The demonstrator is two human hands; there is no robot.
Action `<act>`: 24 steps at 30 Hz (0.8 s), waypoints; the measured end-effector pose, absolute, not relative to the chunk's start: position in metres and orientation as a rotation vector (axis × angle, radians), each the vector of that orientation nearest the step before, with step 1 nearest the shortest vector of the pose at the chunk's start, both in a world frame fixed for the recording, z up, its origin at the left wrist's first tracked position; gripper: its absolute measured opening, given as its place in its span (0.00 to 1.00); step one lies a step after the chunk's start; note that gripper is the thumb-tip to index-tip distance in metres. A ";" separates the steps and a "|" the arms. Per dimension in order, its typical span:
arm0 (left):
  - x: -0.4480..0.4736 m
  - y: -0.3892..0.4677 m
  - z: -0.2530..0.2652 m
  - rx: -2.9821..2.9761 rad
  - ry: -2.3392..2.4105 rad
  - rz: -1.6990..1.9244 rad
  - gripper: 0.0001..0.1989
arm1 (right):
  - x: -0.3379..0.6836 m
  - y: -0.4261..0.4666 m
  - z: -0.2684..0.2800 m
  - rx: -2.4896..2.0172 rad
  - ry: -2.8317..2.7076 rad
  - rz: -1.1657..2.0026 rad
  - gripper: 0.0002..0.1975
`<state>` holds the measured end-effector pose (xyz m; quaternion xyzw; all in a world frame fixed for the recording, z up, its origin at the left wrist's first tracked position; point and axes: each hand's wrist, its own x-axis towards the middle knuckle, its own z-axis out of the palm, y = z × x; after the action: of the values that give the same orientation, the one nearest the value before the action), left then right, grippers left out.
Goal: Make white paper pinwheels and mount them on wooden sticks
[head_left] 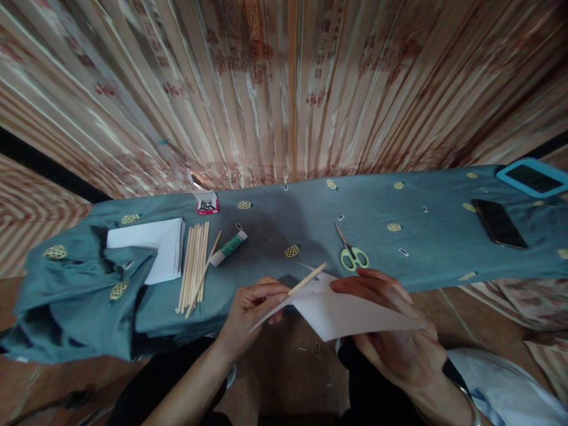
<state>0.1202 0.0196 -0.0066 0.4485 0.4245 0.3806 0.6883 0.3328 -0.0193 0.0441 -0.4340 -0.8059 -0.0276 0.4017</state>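
At the table, grips stick in pinched left hand, paper in half-curled right hand. Looks unfinished, with spare sticks remaining.

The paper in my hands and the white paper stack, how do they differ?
The held paper is bent and raised; the stack lies flat. The held paper is in the right hand; the stack lies partly under a fold of cloth. Both are white.
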 end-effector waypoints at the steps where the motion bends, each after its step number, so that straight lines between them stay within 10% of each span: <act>1: 0.120 0.020 -0.007 1.016 0.947 0.846 0.13 | 0.334 -0.019 0.045 -1.115 -2.043 -0.064 0.22; 24: 0.117 0.019 -0.006 1.104 0.921 0.789 0.14 | 0.334 -0.020 0.040 -1.195 -2.045 -0.061 0.12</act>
<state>0.1167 0.0193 -0.0056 0.4921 0.4107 0.3517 0.6823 0.3337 -0.0202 0.0400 -0.4673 -0.7996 -0.0237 0.3764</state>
